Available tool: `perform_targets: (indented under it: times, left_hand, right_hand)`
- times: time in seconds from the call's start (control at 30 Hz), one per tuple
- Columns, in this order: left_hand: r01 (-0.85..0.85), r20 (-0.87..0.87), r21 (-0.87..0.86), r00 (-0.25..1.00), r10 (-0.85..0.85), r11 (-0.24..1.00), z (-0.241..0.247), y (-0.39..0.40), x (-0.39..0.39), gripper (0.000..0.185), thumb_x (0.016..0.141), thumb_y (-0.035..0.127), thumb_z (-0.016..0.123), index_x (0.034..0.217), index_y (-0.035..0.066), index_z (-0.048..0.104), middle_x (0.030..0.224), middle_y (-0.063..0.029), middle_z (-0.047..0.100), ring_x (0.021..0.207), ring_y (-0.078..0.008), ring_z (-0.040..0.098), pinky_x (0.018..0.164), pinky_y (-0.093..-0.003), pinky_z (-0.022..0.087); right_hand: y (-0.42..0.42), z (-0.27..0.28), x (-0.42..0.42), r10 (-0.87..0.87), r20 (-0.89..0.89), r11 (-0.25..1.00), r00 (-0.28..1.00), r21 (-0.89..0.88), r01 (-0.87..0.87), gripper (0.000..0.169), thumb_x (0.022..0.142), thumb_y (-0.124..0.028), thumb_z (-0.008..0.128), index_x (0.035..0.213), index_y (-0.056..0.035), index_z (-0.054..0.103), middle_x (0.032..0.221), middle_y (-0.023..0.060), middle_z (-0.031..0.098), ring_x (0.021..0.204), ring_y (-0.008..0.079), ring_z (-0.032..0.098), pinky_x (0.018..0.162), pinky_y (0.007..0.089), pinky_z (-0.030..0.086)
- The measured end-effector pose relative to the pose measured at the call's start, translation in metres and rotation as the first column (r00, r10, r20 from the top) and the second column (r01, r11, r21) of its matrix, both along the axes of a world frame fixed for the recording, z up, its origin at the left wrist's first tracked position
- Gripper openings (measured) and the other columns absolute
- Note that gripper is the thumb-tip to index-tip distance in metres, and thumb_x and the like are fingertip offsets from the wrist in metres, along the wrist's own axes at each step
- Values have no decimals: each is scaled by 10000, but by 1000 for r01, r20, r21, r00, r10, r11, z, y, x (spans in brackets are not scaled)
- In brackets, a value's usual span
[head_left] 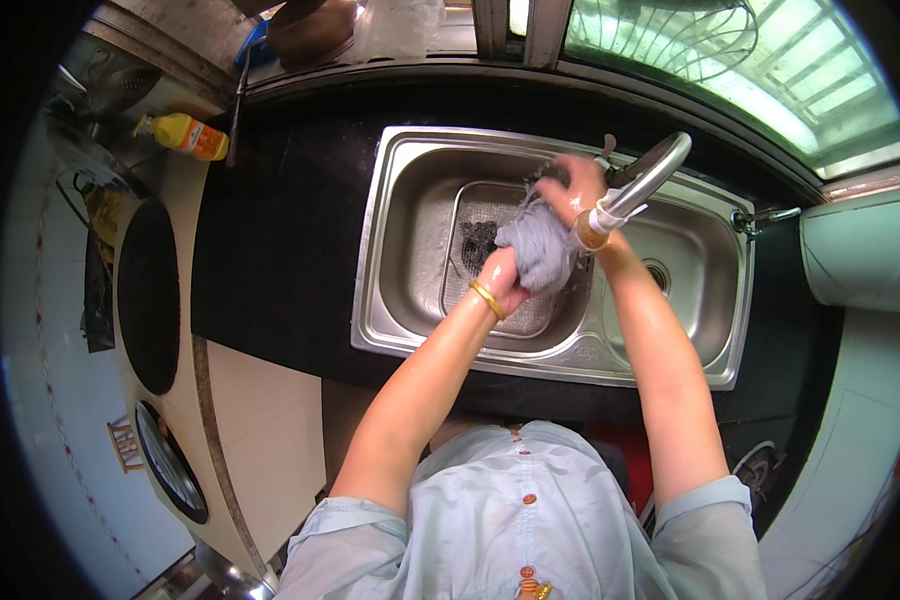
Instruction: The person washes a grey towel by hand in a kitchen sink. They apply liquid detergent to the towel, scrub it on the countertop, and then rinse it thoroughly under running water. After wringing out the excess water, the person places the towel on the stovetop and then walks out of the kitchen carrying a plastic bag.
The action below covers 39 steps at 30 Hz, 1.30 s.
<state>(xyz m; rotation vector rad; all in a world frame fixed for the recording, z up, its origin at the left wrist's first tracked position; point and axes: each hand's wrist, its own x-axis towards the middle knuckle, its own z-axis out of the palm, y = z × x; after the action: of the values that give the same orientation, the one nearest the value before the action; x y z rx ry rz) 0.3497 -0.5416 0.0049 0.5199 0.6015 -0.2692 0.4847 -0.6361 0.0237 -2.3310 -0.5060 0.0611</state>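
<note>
A wet grey cloth [544,244] hangs bunched over the left basin of a stainless steel double sink [412,247]. My left hand [504,279] grips its lower left side. Just above the cloth, my right hand [581,187] is motion-blurred, with fingers spread. Whether it touches the cloth cannot be told. The curved metal faucet [664,161] reaches over my right wrist; white wrapping [609,214] and a yellowish nozzle [591,232] cover its end. Below the cloth, a rectangular rack [454,225] lies in the basin, with a dark, textured patch [480,240] inside, its kind unclear.
The right basin [690,300] has a drain [656,276]. A second small tap [769,217] stands at the sink's right corner. Yellow pump bottle [191,137] lies at the back left by a long thin stick [238,112]. Black countertop [270,262] surrounds the sink; a window [780,82] is behind.
</note>
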Motion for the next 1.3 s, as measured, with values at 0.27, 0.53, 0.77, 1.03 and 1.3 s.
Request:
perform_targets:
  times: [0.27,0.53,0.77,1.03,1.3]
  left_hand:
    - [-281,-140,-332,959,247,900,13,-47,56,302,941,201,378,1122,18,535,1060,-117,618,972,-234,605,834,-395,510]
    - [-344,-131,-258,938,320,903,-19,-68,92,251,911,144,379,1019,39,580,982,-109,611,878,-238,619,761,-401,527]
    - [-175,-111,-305,983,147,936,4,-46,49,252,915,202,430,1055,74,596,1056,-73,632,944,-220,617,836,-409,498]
    - [-207,-102,-570,978,181,795,65,-16,-29,296,922,287,448,1118,111,583,1107,-44,621,977,-200,603,825,-386,512]
    - [-232,-21,-650,957,288,724,80,-2,-56,299,912,279,461,1165,152,560,1153,-16,600,1041,-176,578,819,-368,517]
  right_hand:
    - [-2,15,82,-314,-175,949,933,-75,306,776,737,-386,655,1297,77,383,1237,262,492,1148,358,490,968,372,380]
    - [-24,-2,36,-137,-39,969,990,202,142,624,762,-272,640,1260,46,438,1133,186,571,1028,304,554,888,352,425]
    - [-43,-8,-11,-71,15,883,997,465,55,390,852,-108,598,1216,-11,499,1134,108,584,990,188,569,869,291,442]
    - [-46,-29,-75,654,-611,125,446,669,733,604,902,-546,384,1237,-52,476,1203,101,547,1114,262,514,990,411,380]
    - [-6,-17,-77,912,-267,2,311,762,647,646,828,-578,496,1263,-101,477,1237,140,529,1146,276,500,996,461,371]
